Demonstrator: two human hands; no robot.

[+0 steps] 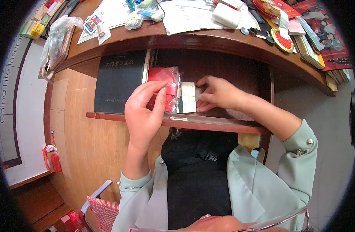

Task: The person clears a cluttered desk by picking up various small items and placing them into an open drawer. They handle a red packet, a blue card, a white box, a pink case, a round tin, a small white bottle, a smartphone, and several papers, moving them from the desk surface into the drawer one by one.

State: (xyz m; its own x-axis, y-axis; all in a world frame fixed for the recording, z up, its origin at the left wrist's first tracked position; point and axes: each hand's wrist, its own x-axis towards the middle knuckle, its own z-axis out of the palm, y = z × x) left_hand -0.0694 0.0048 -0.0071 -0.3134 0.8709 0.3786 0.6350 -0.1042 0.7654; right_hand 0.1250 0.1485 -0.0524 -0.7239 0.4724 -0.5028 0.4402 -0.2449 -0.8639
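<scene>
A pulled-out wooden drawer (pixel 224 123) lies in front of me. In its left part a red case (pixel 158 73) sits in clear crinkled plastic. My left hand (pixel 144 106) is over the case's near left part, thumb and forefinger apart, with nothing visible between them. Right beside the case lies a small pale yellow card-like packet (pixel 189 96) with a dark strip along its left edge. My right hand (pixel 220 94) is at the packet's right side, its fingers bent round a whitish card (pixel 198 92) whose far part they hide.
A black notebook (pixel 119 83) lies left of the case. Across the desk edge (pixel 177 38) above the drawer are papers (pixel 189 19), a white case (pixel 226 15) and a red-and-gold round thing (pixel 281 40). A plastic bag (pixel 57 38) hangs at the left corner; a woven chair (pixel 102 210) stands at lower left.
</scene>
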